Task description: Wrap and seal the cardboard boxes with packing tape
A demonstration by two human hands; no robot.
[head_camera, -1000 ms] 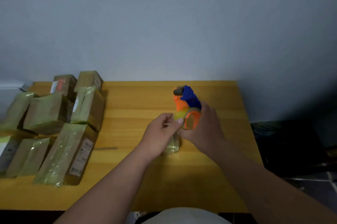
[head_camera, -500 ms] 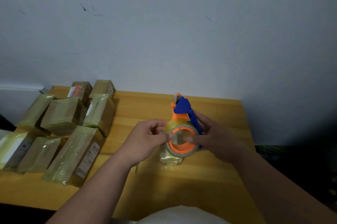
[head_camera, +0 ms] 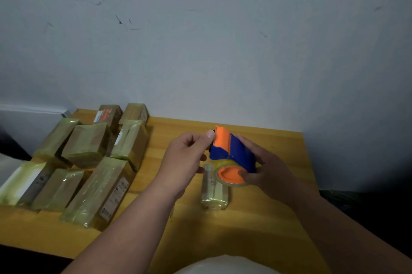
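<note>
Above the small box (head_camera: 214, 191), right hand (head_camera: 265, 173) grips the tape dispenser (head_camera: 231, 158); left hand (head_camera: 187, 160) pinches its tip.

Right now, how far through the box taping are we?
Done: the boxes stacked at left look wrapped. In hand: right hand holds the dispenser; left hand pinches at its front end. Left: the small box beneath, though it already looks taped.

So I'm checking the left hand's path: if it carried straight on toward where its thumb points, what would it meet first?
Probably the tape dispenser: the left hand has its thumb tip at the orange front end, which the right hand holds above the small wrapped box. Actual contact is hard to judge.
</note>
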